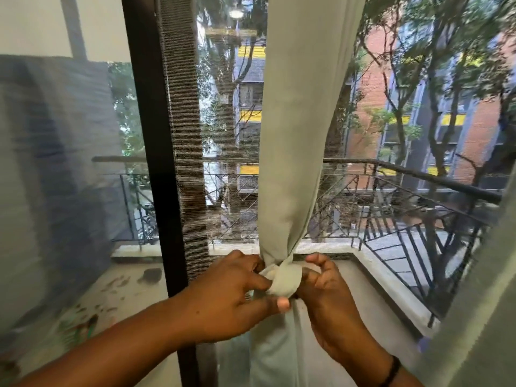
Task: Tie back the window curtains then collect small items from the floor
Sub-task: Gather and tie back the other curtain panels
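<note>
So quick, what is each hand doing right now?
Left hand: fingers and thumb pinch the knot in the curtain.
Right hand: fingers curled round the same knot from the other side.

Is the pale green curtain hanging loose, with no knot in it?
No, the pale green curtain is gathered into a knot held by both hands.

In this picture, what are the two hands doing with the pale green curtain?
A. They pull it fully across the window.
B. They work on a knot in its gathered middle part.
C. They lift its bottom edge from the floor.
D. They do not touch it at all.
B: the left hand and the right hand both pinch the knot where the curtain is gathered into one narrow bunch.
</note>
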Available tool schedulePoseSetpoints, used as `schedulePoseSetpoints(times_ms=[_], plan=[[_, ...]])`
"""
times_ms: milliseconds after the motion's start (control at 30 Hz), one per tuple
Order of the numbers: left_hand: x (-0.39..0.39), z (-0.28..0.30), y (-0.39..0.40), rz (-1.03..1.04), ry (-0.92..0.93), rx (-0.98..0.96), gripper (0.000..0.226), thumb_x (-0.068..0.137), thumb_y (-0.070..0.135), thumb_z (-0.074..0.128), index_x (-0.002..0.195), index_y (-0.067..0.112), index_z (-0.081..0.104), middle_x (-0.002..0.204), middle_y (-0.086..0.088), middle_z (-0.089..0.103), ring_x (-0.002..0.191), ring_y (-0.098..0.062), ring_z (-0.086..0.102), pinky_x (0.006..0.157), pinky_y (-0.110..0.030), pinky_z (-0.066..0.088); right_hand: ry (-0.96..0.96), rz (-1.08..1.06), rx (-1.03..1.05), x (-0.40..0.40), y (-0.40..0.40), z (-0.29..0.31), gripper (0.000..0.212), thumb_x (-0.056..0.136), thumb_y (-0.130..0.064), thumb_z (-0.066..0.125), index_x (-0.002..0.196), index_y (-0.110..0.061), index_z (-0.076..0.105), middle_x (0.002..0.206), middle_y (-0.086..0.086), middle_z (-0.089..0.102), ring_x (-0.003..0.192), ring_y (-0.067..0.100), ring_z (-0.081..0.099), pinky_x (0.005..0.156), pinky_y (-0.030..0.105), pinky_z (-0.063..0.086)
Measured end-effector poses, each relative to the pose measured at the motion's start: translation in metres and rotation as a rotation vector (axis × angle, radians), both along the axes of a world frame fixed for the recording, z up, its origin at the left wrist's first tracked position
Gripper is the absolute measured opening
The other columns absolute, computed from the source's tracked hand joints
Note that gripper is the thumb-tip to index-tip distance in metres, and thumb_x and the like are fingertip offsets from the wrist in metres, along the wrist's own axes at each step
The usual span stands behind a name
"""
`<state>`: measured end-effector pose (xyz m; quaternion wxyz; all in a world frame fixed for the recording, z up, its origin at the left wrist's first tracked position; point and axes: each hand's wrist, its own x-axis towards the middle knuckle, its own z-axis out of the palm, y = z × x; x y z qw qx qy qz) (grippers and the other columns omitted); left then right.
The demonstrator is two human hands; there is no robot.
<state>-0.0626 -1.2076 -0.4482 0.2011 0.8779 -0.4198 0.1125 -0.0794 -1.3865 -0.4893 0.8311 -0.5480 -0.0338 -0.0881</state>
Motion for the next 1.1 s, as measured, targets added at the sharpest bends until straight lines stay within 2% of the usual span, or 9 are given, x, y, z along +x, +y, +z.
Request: schedulePoseSetpoints(times_ms=[200, 367, 467, 533, 667, 767, 867, 967, 1100], plan=[[0.001, -0.010, 0.002, 0.085, 0.157, -0.741, 0.033, 0.082, 0.063, 0.045, 0.085, 0.043, 0.072, 0.090, 0.015, 0.065, 0.095, -0.008, 0.056, 0.084, -0.028, 0.044, -0.268, -0.298, -0.302, -0.015, 0.021, -0.014, 0.054, 0.081, 0.015, 0.061, 0.094, -0.035, 0.047, 0.092, 0.002, 0.069, 0.083, 0.017, 0.067, 0.075, 0.025, 0.055], [-0.011, -0.025, -0.008, 0.157, -0.234, -0.730, 0.030, 0.079, 0.042, 0.059, 0.108, 0.036, 0.063, 0.096, 0.027, 0.058, 0.097, 0.005, 0.051, 0.087, -0.004, 0.034, -0.480, -0.577, -0.323, -0.016, 0.055, -0.031, 0.056, 0.072, -0.002, 0.070, 0.102, -0.039, 0.040, 0.101, -0.028, 0.054, 0.093, -0.003, 0.060, 0.078, 0.009, 0.048], [-0.013, -0.021, -0.009, 0.077, 0.135, -1.119, 0.022, 0.078, 0.005, 0.070, 0.094, 0.019, 0.067, 0.092, 0.021, 0.068, 0.090, 0.004, 0.063, 0.079, -0.006, 0.045, -0.308, -0.589, -0.117, -0.009, 0.059, -0.032, 0.074, 0.063, 0.016, 0.076, 0.102, -0.030, 0.034, 0.103, -0.023, 0.050, 0.091, -0.001, 0.061, 0.075, 0.013, 0.052], [-0.007, -0.014, -0.001, 0.032, 0.363, -1.332, 0.039, 0.076, -0.014, 0.063, 0.097, 0.020, 0.059, 0.086, 0.021, 0.071, 0.082, 0.005, 0.066, 0.071, -0.008, 0.049, -0.148, -0.548, -0.208, -0.005, 0.046, -0.043, 0.072, 0.061, -0.006, 0.082, 0.109, -0.031, 0.035, 0.111, -0.019, 0.045, 0.100, 0.002, 0.055, 0.078, 0.018, 0.050], [0.007, -0.012, 0.018, -0.019, 0.502, -1.311, 0.017, 0.080, 0.011, 0.060, 0.092, 0.022, 0.064, 0.084, 0.013, 0.073, 0.080, 0.000, 0.067, 0.070, -0.013, 0.052, 0.051, -0.200, -0.621, 0.005, 0.045, -0.069, 0.058, 0.061, -0.077, 0.060, 0.093, -0.028, 0.060, 0.085, -0.010, 0.063, 0.080, 0.008, 0.058, 0.068, 0.020, 0.047], [0.007, -0.013, 0.020, -0.114, 0.512, -1.152, 0.005, 0.083, 0.022, 0.067, 0.083, 0.025, 0.063, 0.079, 0.009, 0.068, 0.078, -0.006, 0.062, 0.072, -0.016, 0.051, 0.028, -0.288, -0.737, 0.019, 0.064, -0.088, 0.031, 0.092, -0.051, 0.045, 0.095, -0.025, 0.061, 0.089, 0.000, 0.067, 0.085, 0.016, 0.063, 0.082, 0.042, 0.052], [0.002, -0.010, 0.018, -0.369, 0.571, -1.178, 0.024, 0.086, 0.031, 0.059, 0.095, 0.010, 0.057, 0.090, -0.005, 0.071, 0.089, -0.020, 0.066, 0.083, -0.027, 0.053, 0.034, -0.466, -0.777, 0.029, 0.079, -0.099, 0.021, 0.098, -0.040, 0.035, 0.096, -0.031, 0.054, 0.089, 0.000, 0.066, 0.086, 0.013, 0.064, 0.083, 0.044, 0.052], [-0.004, 0.011, 0.019, -0.390, 0.721, -1.389, 0.027, 0.093, 0.034, 0.052, 0.084, 0.008, 0.047, 0.061, -0.007, 0.060, 0.060, -0.019, 0.063, 0.061, -0.026, 0.054, -0.089, -0.535, -0.816, 0.032, 0.080, -0.107, 0.029, 0.091, -0.047, 0.031, 0.087, -0.031, 0.056, 0.082, 0.001, 0.068, 0.075, 0.014, 0.064, 0.068, 0.041, 0.053], [-0.002, 0.036, 0.031, -0.339, 1.060, -1.645, 0.022, 0.081, 0.031, 0.051, 0.072, 0.019, 0.036, 0.044, 0.007, 0.027, 0.036, -0.005, 0.028, 0.039, -0.017, 0.032, -0.223, -0.596, -1.001, 0.050, 0.056, -0.114, 0.061, 0.094, -0.051, 0.023, 0.079, -0.004, 0.059, 0.071, 0.014, 0.063, 0.062, 0.029, 0.058, 0.054, 0.042, 0.046]])
